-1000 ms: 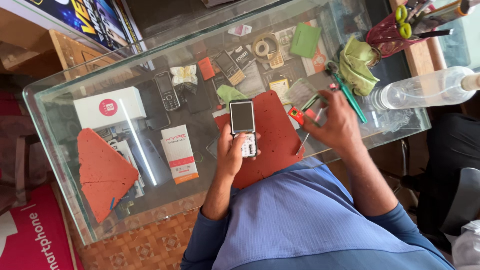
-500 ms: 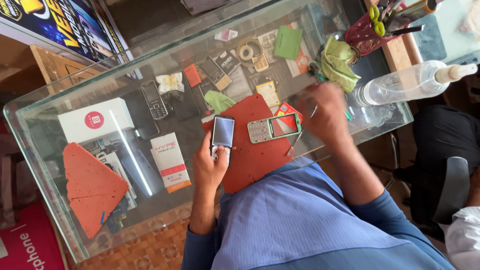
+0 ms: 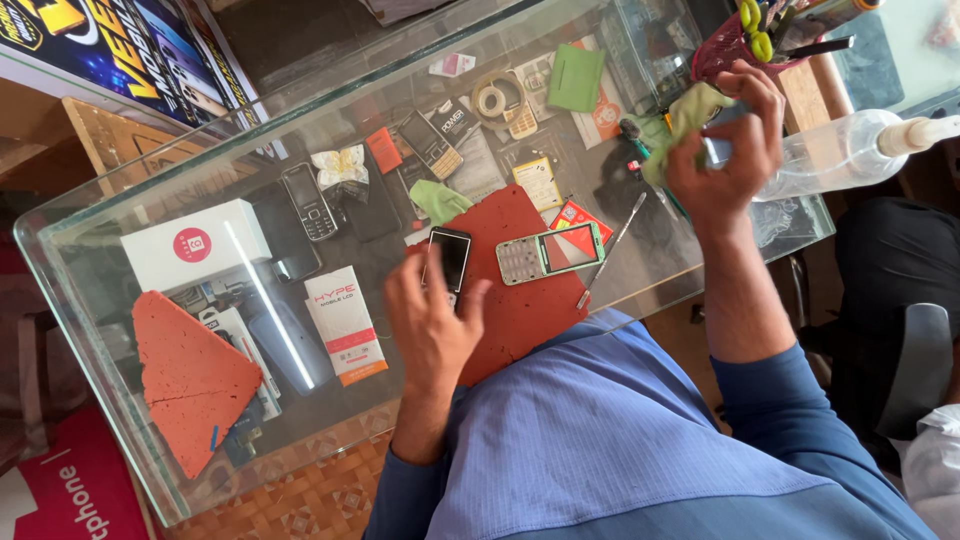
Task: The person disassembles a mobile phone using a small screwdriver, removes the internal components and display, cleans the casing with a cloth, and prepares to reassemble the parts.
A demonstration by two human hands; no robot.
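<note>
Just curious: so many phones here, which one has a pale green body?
The keypad phone lying alone on the red mat, right of the black one under the left hand.
</note>
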